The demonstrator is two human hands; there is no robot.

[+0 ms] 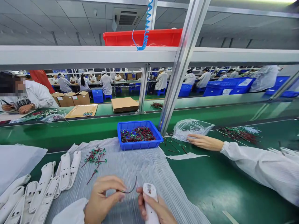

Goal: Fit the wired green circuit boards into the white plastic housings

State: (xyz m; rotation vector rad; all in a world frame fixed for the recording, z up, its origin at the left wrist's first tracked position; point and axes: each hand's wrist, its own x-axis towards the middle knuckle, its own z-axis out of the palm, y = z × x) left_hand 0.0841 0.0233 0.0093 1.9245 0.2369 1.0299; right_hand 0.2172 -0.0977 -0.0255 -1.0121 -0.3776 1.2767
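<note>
My left hand (105, 197) pinches one end of a thin dark wire (134, 188) between thumb and fingertips; the wire curves up toward the right. Just right of it, my right hand (155, 207) is wrapped round a white plastic housing (150, 189) with a small opening near its top. Both hands are over a translucent foam sheet (130, 165). Beyond my left hand lies a loose pile of small green parts with dark red wires (95, 157). Whatever sits on the wire's pinched end is hidden by my fingers.
White housings (46, 186) lie at left beside a white bag (18, 161). A blue tray (141, 144) holds wired parts. From the right, a co-worker's hand (205, 142) touches a clear plastic bag (189, 127). A metal post (177, 71) rises behind the tray.
</note>
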